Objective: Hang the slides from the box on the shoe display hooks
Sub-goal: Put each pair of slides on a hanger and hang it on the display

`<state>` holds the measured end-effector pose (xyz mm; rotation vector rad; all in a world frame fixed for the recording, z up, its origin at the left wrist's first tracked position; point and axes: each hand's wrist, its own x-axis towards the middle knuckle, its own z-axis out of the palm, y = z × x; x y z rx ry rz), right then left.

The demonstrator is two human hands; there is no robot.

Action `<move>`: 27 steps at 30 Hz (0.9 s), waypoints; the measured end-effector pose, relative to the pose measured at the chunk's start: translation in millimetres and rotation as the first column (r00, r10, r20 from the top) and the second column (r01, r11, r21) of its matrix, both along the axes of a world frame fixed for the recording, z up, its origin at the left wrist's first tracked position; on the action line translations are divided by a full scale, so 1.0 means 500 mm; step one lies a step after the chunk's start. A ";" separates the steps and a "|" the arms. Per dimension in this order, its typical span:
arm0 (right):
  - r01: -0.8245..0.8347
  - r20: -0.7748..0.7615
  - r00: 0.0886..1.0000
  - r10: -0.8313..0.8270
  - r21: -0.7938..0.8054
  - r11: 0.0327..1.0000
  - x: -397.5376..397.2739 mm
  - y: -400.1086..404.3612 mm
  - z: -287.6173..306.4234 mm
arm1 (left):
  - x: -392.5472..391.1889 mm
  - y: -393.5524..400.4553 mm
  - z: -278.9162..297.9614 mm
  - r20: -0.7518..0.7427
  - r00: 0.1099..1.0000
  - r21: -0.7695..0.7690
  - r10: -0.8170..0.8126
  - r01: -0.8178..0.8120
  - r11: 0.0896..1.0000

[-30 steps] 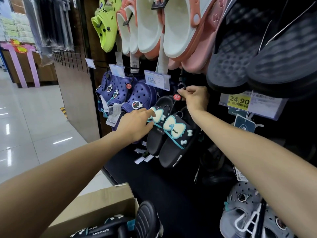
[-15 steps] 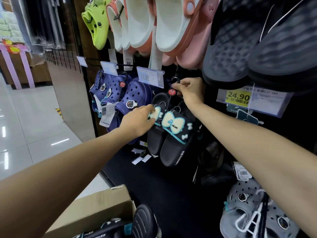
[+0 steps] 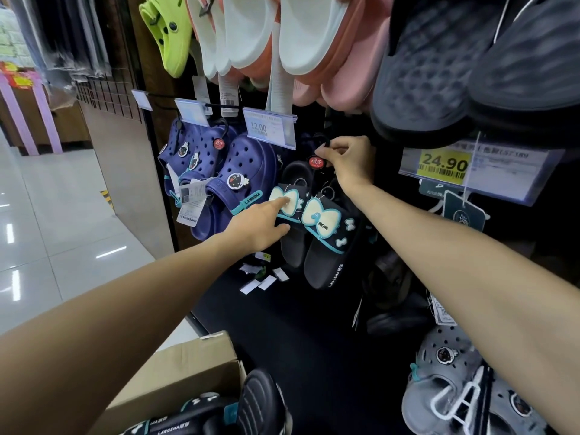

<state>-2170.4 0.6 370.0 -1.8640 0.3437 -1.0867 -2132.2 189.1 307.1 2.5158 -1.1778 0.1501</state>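
The display hook itself was hard to make out against the dark panel, hidden behind the right hand, whose fingers pinched the black hanger carrying the pair of black slides beside a round red tag. The left hand lay with straight fingers on the pale bow of the left slide, gripping nothing. The slides hung between the navy clogs and the dark shoes below the grey soles, which were cut off at the top edge. The bow on the right slide read "MOM", its sole edge "LANGSHA". A price label showed "12.00"; a yellow one "24.90", its smaller print blurred. In the cardboard box, cut by the bottom edge, more black slides lay, also marked "LANGSHA"
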 end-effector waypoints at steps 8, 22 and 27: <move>-0.007 -0.052 0.999 0.005 -0.026 1.000 -0.022 0.014 0.003 | -0.015 0.015 -0.003 -0.026 1.000 0.058 0.003 -0.002 0.998; -0.106 -0.147 0.987 0.062 -0.317 0.942 -0.131 0.164 -0.043 | -0.065 0.251 -0.025 0.012 0.991 0.158 0.133 -0.133 0.978; -0.380 -0.432 0.881 0.192 -0.406 0.831 -0.148 0.273 -0.101 | -0.098 0.359 -0.054 0.010 0.979 0.177 0.203 -0.201 0.964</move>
